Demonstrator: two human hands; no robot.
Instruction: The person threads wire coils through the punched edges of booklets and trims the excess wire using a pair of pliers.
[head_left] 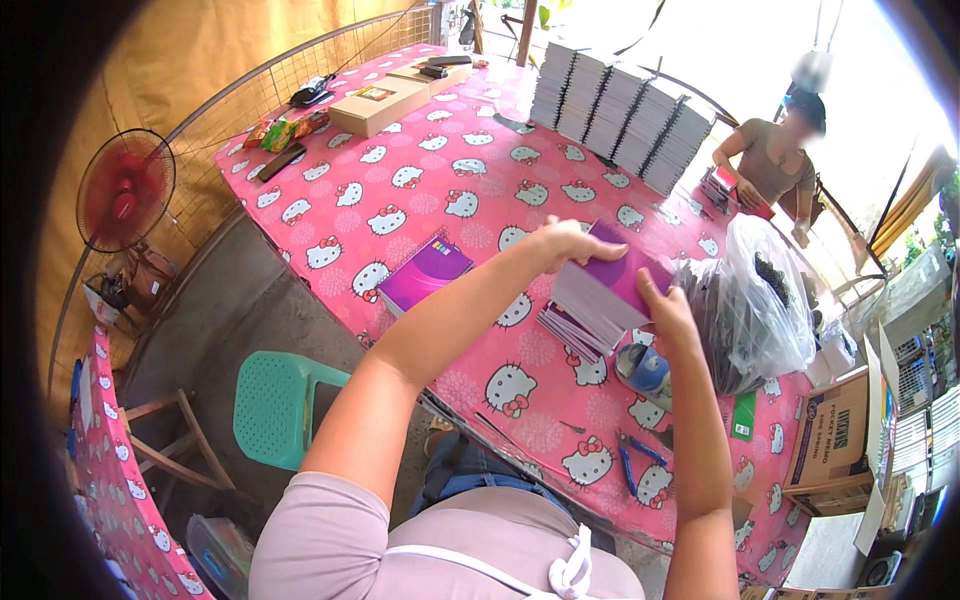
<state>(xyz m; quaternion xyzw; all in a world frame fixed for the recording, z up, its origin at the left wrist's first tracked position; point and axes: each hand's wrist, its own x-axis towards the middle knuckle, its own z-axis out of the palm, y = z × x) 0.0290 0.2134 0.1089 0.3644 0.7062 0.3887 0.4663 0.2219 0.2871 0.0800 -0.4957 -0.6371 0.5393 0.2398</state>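
Both my hands grip a thick stack of purple-covered notebooks [595,300] above the table. My left hand [578,243] has its thumb on the purple top cover at the far left corner. On the right edge, my right hand [672,312] presses its thumb on the cover; its other fingers are partly hidden. Directly below are more purple-edged notebooks [575,335]; I cannot tell whether the two piles touch. A purple spiral notebook pile [425,277] lies to the left. Beside my right forearm are a blue-labelled round container [645,370] and blue-handled pliers [640,462].
Tall notebook stacks [620,115] stand at the back, near a seated person [775,165] handling a red item. A plastic bag of black coils [755,310], a green card [743,415] and a carton [830,440] are right. A green stool [275,410] and a fan [125,190] stand left.
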